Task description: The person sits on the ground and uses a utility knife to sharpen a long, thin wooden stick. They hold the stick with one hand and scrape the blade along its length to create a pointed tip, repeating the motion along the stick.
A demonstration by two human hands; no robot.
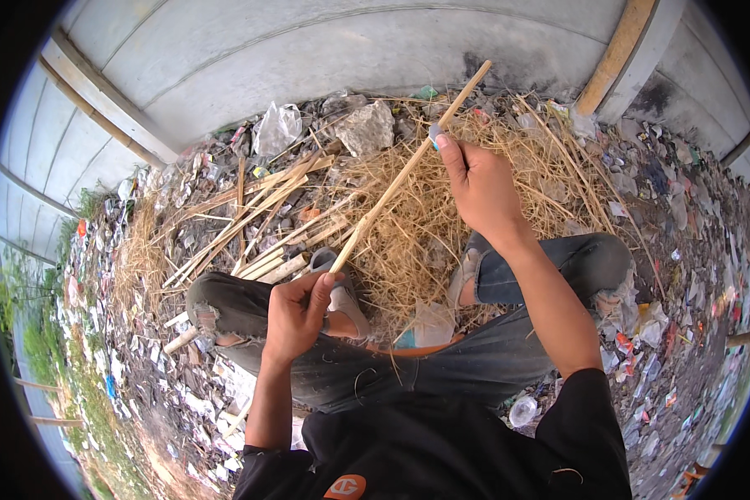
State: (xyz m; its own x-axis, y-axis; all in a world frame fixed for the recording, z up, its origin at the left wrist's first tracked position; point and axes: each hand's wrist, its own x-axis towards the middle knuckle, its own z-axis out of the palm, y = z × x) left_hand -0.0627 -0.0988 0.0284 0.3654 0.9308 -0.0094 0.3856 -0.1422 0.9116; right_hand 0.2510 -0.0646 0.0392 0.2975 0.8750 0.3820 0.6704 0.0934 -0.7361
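Observation:
A long pale stick (392,191), looking like split bamboo, slants up from lower left to upper right in front of me. My left hand (298,315) is closed round its lower end, thumb laid along it. Further up, my right hand (481,185) is closed, its thumb pressing a small grey-and-blue piece (435,136) against the stick. The rest of that piece is hidden, so I cannot make out its kind. Dry straw-like shavings (408,242) lie heaped beneath the stick, between my shoes.
Several bamboo strips (254,208) lie in a loose pile at left. A pale rock (365,127) and a clear plastic bag (277,129) sit near the grey wall (350,58). Plastic litter (683,250) covers the ground around. A bamboo pole (617,54) leans by a wall post.

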